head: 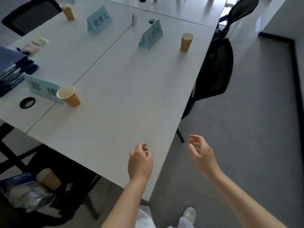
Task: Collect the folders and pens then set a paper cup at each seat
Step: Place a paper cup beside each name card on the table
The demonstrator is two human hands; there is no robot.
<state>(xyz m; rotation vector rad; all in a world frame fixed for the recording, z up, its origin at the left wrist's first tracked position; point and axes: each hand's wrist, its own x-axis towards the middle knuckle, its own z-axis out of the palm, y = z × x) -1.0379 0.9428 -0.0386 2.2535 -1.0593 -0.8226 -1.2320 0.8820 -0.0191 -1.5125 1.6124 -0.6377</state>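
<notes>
Three brown paper cups stand on the white table: one at the near left beside a name card, one at the right edge, one at the far left. A stack of dark blue folders lies at the left edge, with pens just behind it. My left hand hovers over the table's near corner, fingers loosely curled and empty. My right hand is off the table edge over the floor, fingers apart, holding nothing.
Pale blue name cards stand on the table. A black chair is pushed against the right side, another at the far left. A sleeve of stacked cups in a plastic bag rests on a chair below left.
</notes>
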